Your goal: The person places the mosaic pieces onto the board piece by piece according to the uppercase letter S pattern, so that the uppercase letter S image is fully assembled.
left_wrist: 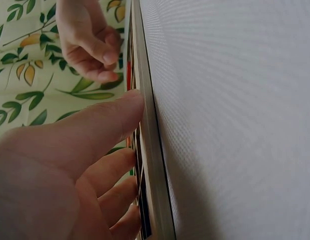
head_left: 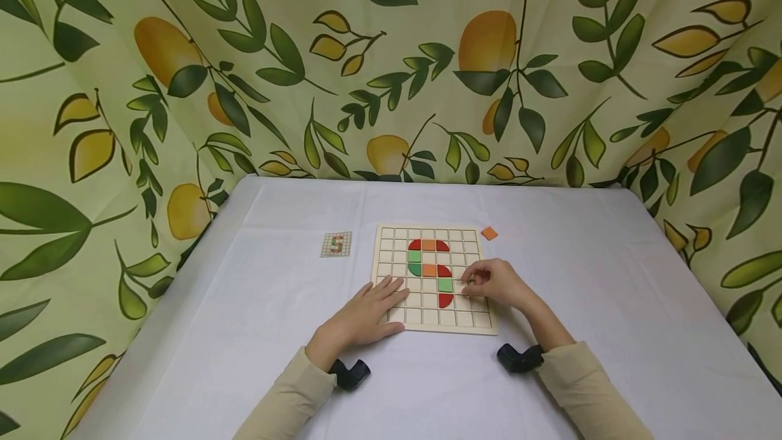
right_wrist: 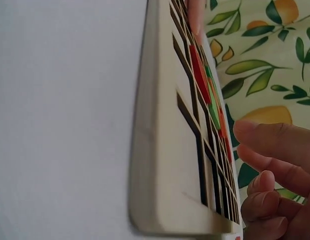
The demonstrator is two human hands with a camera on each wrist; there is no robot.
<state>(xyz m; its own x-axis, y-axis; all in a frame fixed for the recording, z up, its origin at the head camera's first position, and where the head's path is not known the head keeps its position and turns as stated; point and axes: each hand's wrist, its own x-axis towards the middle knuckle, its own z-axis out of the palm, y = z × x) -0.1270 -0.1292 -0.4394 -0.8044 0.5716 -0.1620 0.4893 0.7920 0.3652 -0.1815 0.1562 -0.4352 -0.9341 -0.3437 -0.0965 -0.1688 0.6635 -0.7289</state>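
A wooden grid board (head_left: pixel 417 318) lies flat on the table, several coloured tiles set in its cells in a curving pattern. Among them are a red quarter-round tile (head_left: pixel 446 301), a green square tile (head_left: pixel 445 285) and an orange square tile (head_left: pixel 430 270). My left hand (head_left: pixel 366 312) rests on the board's left side, fingers spread; its thumb (left_wrist: pixel 129 106) touches the near edge in the left wrist view. Over the right side hovers my right hand (head_left: pixel 497 282), its fingers loosely bent. No piece shows between thumb and fingers in the right wrist view (right_wrist: pixel 275 195).
Left of the board lies a small pattern card (head_left: pixel 336 244) with a coloured figure on a grid. A loose orange tile (head_left: pixel 489 233) sits beyond the board's upper right corner. White cloth (head_left: pixel 275 223) covers the table; a leaf-printed curtain (head_left: pixel 342 87) hangs behind.
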